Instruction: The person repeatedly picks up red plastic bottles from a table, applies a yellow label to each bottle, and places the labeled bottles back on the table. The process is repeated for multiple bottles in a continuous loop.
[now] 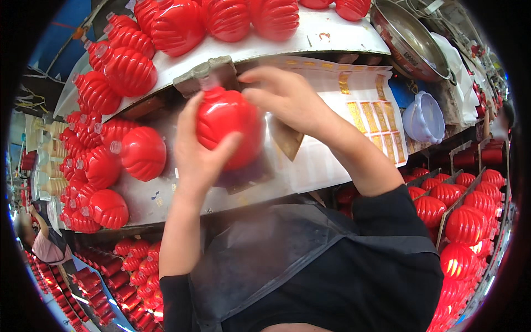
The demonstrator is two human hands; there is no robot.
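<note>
My left hand is wrapped around a glossy red plastic bulb with a short clear neck, its thumb lying across the near side. The neck points away from me, toward a grey notched block on the bench's rear edge. My right hand is at the bulb's right side, slightly blurred, with fingers apart; whether its fingertips touch the bulb I cannot tell. Beneath the bulb lies a flat brownish patch. A white sheet with gold rectangular stickers spreads under and right of my right forearm.
Several ribbed red bulbs crowd the bench's left side, and more stand on a white shelf behind. A lilac basin and a large metal pan are at right. Boxed red bulbs stand low at right. Another person is far left.
</note>
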